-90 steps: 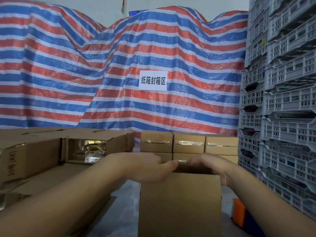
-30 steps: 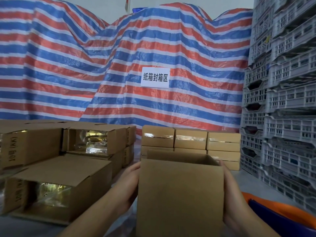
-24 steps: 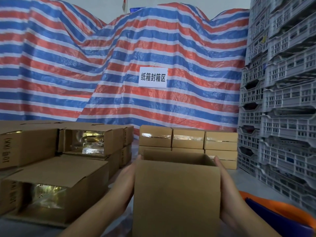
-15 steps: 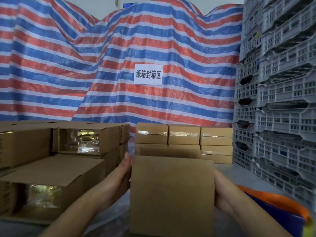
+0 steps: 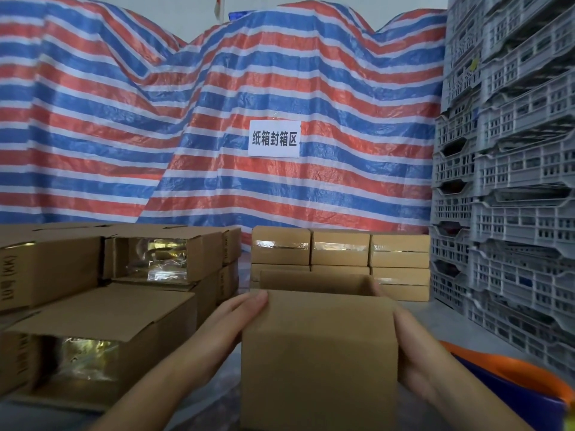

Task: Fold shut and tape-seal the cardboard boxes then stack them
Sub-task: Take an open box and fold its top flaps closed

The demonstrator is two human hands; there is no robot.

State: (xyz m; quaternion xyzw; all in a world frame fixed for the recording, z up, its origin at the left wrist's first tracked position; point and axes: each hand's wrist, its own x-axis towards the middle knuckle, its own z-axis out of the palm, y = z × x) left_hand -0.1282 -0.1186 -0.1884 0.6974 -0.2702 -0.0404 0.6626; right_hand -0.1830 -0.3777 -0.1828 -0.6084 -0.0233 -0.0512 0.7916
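Counted: one open cardboard box in the near centre, held between two hands. Sealed boxes behind it: three across the top row, each with a clear tape strip along the front seam, and parts of a second row of three below; deeper rows hidden. Unsealed boxes at left, lying with open ends toward the camera: three clearly seen, gold-toned shiny contents visible inside two of them; further boxes behind, number not countable. Grey plastic crates stacked in two columns at right, too many tiers to count reliably. One orange-rimmed blue bin at lower right, partly cut off. Writing: white paper sign fixed to the red, white and blue striped tarp, reading "纸箱封箱区". Printed text on the side of the far-left box, turned sideways, roughly "(KK)" with further characters not legible. Left hand flat against the left wall of the open cardboard box, fingers straight, tips at the top left corner. Right hand flat against the right wall, fingers extended along it, tips at the rear upper edge. Top of the held box not closed; rear flap upright, no tape on it.
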